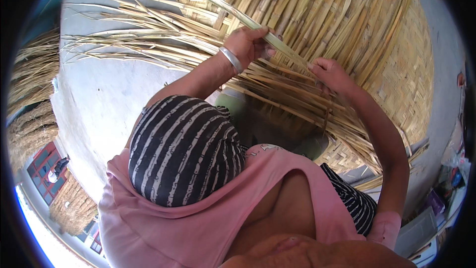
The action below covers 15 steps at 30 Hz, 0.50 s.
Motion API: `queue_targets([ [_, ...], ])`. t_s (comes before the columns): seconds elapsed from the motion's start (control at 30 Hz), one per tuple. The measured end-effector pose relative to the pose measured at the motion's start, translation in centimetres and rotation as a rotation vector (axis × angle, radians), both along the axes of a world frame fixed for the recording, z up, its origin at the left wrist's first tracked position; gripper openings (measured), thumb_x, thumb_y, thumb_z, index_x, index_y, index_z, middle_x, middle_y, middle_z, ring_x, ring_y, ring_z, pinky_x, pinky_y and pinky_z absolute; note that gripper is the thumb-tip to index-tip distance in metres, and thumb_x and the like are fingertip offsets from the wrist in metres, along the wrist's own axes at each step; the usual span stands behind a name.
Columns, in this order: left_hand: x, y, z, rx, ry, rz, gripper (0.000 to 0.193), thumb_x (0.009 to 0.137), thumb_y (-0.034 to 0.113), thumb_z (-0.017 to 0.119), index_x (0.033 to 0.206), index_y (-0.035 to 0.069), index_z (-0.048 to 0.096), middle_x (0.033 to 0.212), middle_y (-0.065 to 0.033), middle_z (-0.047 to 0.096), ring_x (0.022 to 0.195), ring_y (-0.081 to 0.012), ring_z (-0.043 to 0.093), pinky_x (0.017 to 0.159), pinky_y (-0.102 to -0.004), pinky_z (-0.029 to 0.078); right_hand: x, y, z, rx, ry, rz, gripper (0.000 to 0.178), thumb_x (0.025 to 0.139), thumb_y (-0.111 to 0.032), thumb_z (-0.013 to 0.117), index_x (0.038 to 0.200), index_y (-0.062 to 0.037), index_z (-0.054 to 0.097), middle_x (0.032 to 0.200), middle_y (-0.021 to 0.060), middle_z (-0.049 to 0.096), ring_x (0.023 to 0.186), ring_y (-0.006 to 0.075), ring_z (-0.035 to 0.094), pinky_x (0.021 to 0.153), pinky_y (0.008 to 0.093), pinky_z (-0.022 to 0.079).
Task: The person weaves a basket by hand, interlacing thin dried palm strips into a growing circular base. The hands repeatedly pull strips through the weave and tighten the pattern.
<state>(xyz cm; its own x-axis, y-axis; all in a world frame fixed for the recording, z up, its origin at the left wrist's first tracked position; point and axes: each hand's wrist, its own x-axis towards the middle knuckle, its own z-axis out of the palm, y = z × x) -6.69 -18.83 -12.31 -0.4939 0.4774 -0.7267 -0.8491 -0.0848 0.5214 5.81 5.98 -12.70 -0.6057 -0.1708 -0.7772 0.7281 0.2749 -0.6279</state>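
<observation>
A long, flat, pale green reed strip [232, 11] slants down from the upper middle towards the right. My left hand [248, 47], with a silver bangle at its wrist, has its thumb and fingers closed round the strip's middle part. At the lower right end, my right hand [331, 75] pinches the same strip between thumb and fingers. Below both hands, a bundle of dry reeds [297, 95] lies across my knees, its thin ends fanning out to the left. Beyond the hands, many yellowish reed stalks [317, 15] lie side by side on a woven mat [409, 77].
Grey concrete floor [111, 87] stretches to the left. Stacks of dry straw [33, 69] stand at the far left, near a red-framed window [46, 171]. Bags and assorted items [448, 183] crowd the right edge. Striped cloth [183, 151] covers my raised left knee.
</observation>
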Motion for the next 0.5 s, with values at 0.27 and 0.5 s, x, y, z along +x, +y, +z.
queue_targets([
  [0.27,-0.3,0.3,-1.4,-0.15,0.405,0.066,0.019,0.091,0.009,0.059,0.108,0.0,0.062,0.104,-0.0177,0.07,0.083,-0.024,0.069,0.068,-0.0325,0.059,-1.5,-0.7,2.5,0.01,-0.005,0.006,0.03,0.1,-0.038,0.056,0.09,-0.0095,0.057,0.063,-0.0006,0.054,0.044,0.0056,0.046,0.039,0.0198,0.035],
  [0.5,-0.8,-1.3,0.1,0.234,0.232,-0.25,0.026,0.091,0.01,0.064,0.117,0.009,0.063,0.111,-0.0083,0.067,0.096,-0.0162,0.065,0.083,-0.0323,0.053,-0.1,1.8,0.3,-0.399,-0.316,-0.121,0.02,0.1,-0.027,0.055,0.095,-0.0077,0.06,0.061,-0.0013,0.054,0.037,0.0019,0.039,0.032,0.0177,0.026],
])
